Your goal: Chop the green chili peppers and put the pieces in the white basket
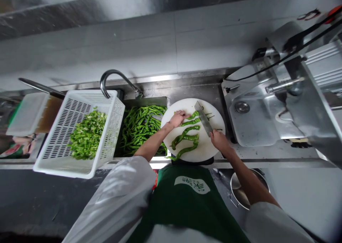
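Note:
My right hand [218, 139] grips the handle of a cleaver [204, 119], its wide blade angled across the right part of a round white cutting board [168, 138]. My left hand [179, 118] presses on a long green pepper [192, 115] at the upper part of the board, left of the blade; its fingertips are bent and partly hidden. Several whole green peppers [184, 135] lie below that hand, one of them hanging over the board's front left edge. A few thin stem ends [210, 115] lie just right of the blade.
Left of the board, a sink holds a heap of whole green peppers [141, 120] beneath a curved faucet [114, 73]. Farther left, a white plastic basket [49, 143] contains chopped green pepper [89, 134]. A metal slicing machine [256, 118] stands on the right; a metal pot [240, 191] sits below the counter.

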Demonstrator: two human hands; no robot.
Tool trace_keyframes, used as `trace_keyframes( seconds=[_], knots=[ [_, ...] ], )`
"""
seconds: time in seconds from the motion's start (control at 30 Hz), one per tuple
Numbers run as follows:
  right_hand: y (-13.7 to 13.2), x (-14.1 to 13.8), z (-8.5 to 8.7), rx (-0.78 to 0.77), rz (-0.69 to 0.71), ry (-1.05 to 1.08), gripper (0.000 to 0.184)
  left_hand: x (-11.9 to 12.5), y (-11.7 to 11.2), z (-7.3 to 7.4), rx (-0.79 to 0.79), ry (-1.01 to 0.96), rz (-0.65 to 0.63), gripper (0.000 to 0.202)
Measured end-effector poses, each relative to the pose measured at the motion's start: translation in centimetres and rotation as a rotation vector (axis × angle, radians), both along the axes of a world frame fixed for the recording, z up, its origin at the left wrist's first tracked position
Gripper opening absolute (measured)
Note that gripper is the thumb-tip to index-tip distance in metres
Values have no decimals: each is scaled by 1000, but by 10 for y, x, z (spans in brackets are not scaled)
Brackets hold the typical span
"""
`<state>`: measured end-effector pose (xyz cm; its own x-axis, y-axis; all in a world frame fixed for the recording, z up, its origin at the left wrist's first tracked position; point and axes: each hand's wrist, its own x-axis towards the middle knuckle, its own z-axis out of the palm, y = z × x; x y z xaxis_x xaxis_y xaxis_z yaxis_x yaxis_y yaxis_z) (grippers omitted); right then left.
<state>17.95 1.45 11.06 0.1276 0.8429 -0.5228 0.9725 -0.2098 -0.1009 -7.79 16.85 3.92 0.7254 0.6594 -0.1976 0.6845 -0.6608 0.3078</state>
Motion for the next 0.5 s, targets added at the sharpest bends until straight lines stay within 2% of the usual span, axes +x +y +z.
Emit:
trace_keyframes(
  seconds=[0.13, 0.23, 0.3, 0.4, 0.5],
  knots=[
    [-15, 8, 3, 48, -37, 37, 35, -20, -6, 4, -25, -87, 67, 53],
    [-51, 26, 8, 128, -173, 37, 37, -11, -2, 12, 2, -268, 178, 52],
    [-82, 39, 9, 191, -315, 38, 40, 18, 7, 18, 18, -332, 240, 50],
    [-127, 53, 9, 272, -516, 70, 46, 85, 16, 25, -45, -254, 261, 52],
    [-169, 60, 7, 301, -687, 68, 51, 149, -6, 25, -115, -76, 179, 75]
  ],
)
